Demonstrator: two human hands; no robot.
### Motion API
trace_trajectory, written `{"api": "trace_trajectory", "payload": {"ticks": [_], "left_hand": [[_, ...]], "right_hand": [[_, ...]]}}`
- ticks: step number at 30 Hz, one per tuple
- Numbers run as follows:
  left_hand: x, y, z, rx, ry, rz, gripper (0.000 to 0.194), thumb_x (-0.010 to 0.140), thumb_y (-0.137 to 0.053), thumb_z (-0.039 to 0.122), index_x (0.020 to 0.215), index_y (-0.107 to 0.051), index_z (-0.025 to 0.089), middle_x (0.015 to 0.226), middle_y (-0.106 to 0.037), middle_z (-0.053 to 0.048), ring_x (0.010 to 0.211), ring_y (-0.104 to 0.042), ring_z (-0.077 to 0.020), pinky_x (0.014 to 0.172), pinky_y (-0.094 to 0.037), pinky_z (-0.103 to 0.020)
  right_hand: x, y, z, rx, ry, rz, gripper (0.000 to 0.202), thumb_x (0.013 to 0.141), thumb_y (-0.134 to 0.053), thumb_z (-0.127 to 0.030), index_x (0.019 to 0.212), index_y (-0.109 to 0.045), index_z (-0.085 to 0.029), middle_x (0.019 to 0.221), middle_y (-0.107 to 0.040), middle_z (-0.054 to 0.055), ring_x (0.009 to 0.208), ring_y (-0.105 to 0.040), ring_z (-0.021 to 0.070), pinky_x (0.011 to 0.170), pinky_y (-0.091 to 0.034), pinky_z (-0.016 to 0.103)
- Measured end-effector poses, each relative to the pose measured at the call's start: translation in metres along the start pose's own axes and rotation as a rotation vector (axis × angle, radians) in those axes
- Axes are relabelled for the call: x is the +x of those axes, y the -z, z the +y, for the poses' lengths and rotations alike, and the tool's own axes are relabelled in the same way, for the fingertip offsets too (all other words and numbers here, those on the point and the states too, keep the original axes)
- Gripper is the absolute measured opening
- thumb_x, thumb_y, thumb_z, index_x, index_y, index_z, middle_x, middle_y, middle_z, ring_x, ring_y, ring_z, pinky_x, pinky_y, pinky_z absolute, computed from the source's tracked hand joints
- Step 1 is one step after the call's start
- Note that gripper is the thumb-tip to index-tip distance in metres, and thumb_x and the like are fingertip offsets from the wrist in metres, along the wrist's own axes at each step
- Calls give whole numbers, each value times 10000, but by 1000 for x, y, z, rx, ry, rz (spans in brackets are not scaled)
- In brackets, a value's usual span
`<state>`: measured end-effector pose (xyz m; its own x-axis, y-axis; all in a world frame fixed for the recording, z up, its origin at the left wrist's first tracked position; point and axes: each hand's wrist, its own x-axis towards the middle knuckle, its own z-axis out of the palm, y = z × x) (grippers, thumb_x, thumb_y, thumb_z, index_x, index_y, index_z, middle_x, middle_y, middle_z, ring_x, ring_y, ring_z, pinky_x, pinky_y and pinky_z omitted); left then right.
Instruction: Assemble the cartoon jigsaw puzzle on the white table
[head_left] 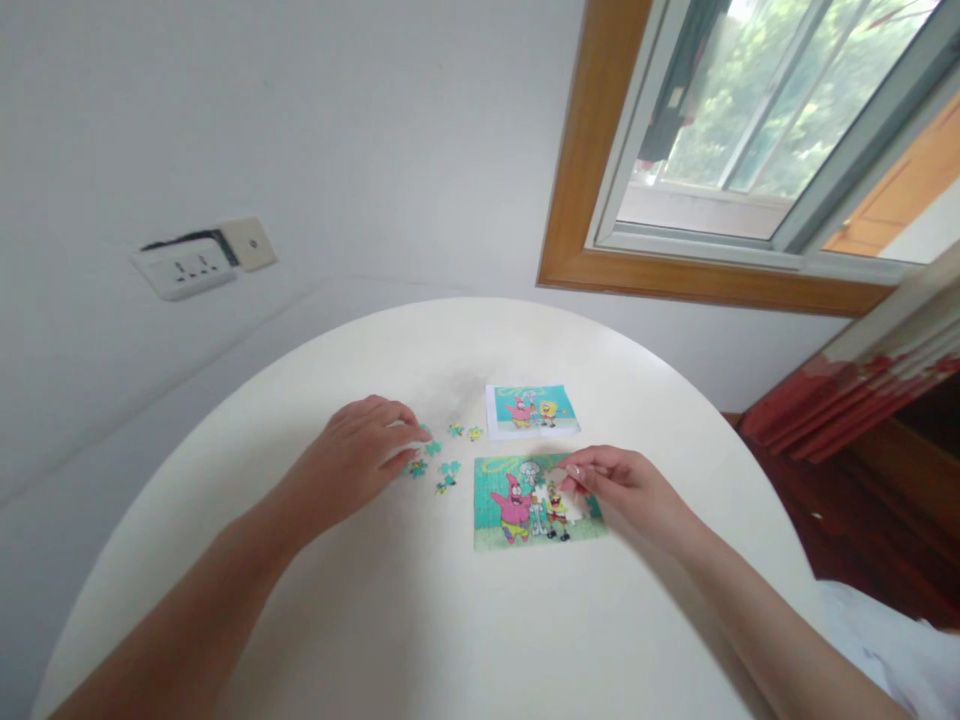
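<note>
A cartoon jigsaw puzzle (504,535) lies on the white round table, mostly assembled, with a bare patch showing on its right side. Over that patch, my right hand (619,485) pinches what looks like a small puzzle piece (558,476), largely covered by the fingertips. My left hand (367,445) rests to the left with thumb and index finger apart, its fingertips at the edge of a group of loose puzzle pieces (450,468). Several of these are green and yellow. Just behind the puzzle lies a printed reference picture (532,410) of the same scene.
The round white table (352,620) reaches to the wall at the back. A double socket (187,268) is on the left wall. At the right are a wood-framed window (720,275) and a red and cream curtain (847,380). White cloth (885,640) shows at lower right.
</note>
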<state>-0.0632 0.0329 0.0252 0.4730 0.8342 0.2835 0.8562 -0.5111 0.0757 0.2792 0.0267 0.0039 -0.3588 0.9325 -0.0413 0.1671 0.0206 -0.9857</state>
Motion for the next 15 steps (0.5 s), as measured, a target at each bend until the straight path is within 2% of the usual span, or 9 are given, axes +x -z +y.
{"api": "trace_trajectory", "payload": {"ticks": [4, 10, 15], "left_hand": [[-4, 7, -8, 7, 97, -31, 194, 852, -533, 305, 911, -708, 244, 934, -662, -46, 902, -582, -232, 825, -438, -367], [-13, 5, -10, -107, 134, -197, 234, 845, -533, 355, 970, -693, 238, 1019, -684, -35, 987, -604, -227, 909, -429, -353], [-11, -2, -6, -122, 114, -191, 218, 825, -566, 349, 982, -683, 252, 1010, -669, -47, 971, -602, -233, 896, -428, -356]], "right_hand": [[0, 0, 0, -2, -4, 7, 423, 761, -669, -547, 923, -701, -158, 797, -724, 77, 707, -633, 170, 659, -484, 317], [0, 0, -2, -25, -6, 38, 477, 711, -695, -586, 909, -717, -153, 770, -714, 85, 686, -617, 175, 623, -479, 312], [2, -1, 1, 4, -28, 31, 456, 730, -690, -570, 913, -708, -153, 764, -705, 71, 649, -586, 146, 603, -451, 289]]}}
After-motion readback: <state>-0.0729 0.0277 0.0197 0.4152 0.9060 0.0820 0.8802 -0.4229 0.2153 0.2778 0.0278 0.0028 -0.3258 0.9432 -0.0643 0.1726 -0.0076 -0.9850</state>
